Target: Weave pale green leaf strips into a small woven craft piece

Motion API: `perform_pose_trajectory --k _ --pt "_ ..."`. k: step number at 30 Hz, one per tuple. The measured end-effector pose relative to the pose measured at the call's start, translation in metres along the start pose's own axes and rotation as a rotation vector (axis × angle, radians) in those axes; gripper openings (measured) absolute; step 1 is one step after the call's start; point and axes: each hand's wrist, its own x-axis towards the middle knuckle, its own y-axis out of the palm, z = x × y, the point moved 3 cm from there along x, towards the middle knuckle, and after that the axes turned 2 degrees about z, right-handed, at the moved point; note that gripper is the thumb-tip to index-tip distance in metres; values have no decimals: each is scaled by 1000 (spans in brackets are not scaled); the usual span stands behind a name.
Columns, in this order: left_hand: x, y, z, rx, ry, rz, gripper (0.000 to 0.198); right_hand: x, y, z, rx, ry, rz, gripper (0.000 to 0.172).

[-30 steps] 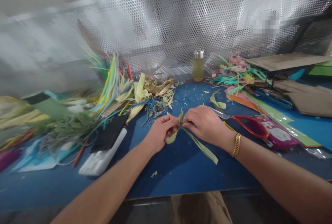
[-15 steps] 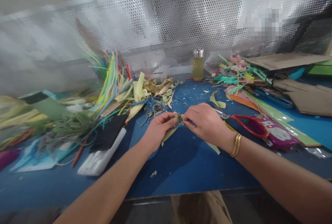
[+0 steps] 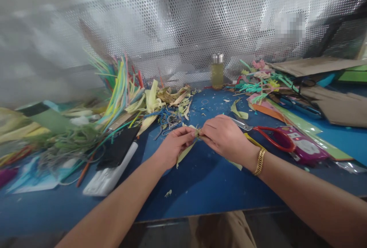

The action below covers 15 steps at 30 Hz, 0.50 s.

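Note:
Over the blue table (image 3: 200,186) my left hand (image 3: 173,147) and my right hand (image 3: 226,137) meet fingertip to fingertip, both pinched on a pale green leaf strip (image 3: 185,152). The strip is knotted or twisted between the fingertips. One end hangs down under my left hand, and another end (image 3: 235,164) shows below my right wrist, which wears a gold bracelet (image 3: 259,161). Red-handled scissors (image 3: 269,137) lie just right of my right hand.
A heap of coloured strips (image 3: 120,91) and leaf scraps (image 3: 172,102) lies at the back left. A black and white device (image 3: 111,163) lies to the left. A small jar (image 3: 217,71) stands against the perforated metal wall (image 3: 183,30). Paper flowers (image 3: 258,79), a purple package (image 3: 304,148) and cardboard (image 3: 332,102) lie at the right.
The long strip end that lay stretched out to the lower right has been pulled in under my right hand. Both hands have closed in tighter on the knot.

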Motion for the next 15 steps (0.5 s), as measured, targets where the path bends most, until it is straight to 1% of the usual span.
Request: perform_pose_trajectory --k 4,9,15 --pt "0 2 0 -4 -14 54 30 0 -1 2 -36 -14 -6 22" --pt "1 2 1 18 29 31 29 0 -1 3 -36 -4 0 23" --pt "3 1 4 66 25 74 31 -1 0 0 35 40 -20 20"
